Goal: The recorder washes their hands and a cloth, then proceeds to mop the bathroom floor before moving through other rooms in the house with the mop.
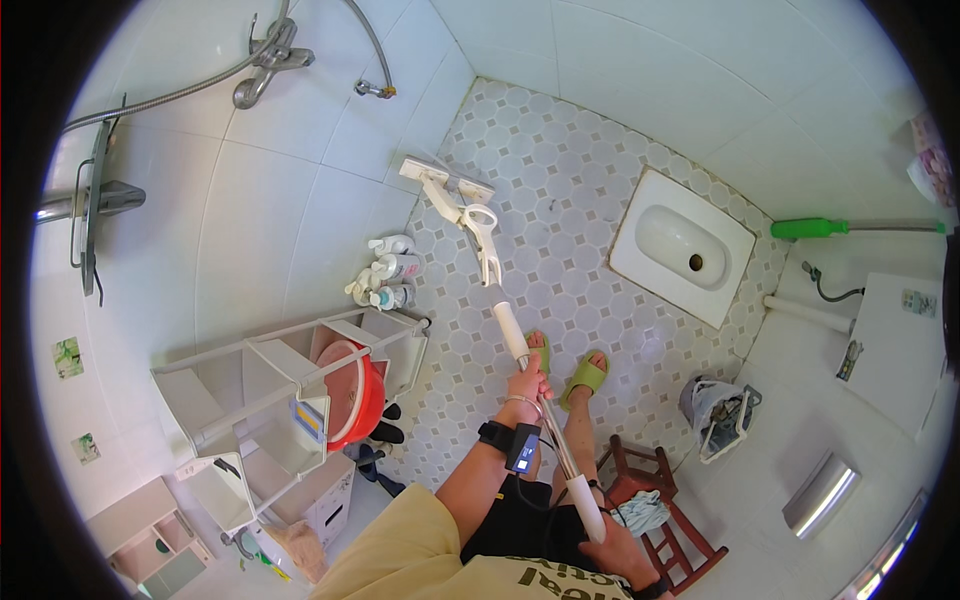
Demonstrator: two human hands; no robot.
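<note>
A white squeeze mop (511, 330) with a metal pole runs from near my waist up to the tiled floor. Around the pole's middle, just below the white sleeve, my left hand (528, 381) is closed. My right hand (616, 553) grips the white handle at the pole's lower end in the picture. The mop's flat head (448, 180) is tilted beside the left wall's foot; whether it touches the wall or floor I cannot tell. White pump bottles (394, 266) stand near that wall, left of the pole.
A squat toilet (681, 247) is set in the floor at right, with a green brush holder (810, 228) behind it. A lined waste bin (716, 412) and a red-brown wooden chair (675, 517) stand at lower right. A shelf rack (247, 360) with a red basin (371, 397) stands left.
</note>
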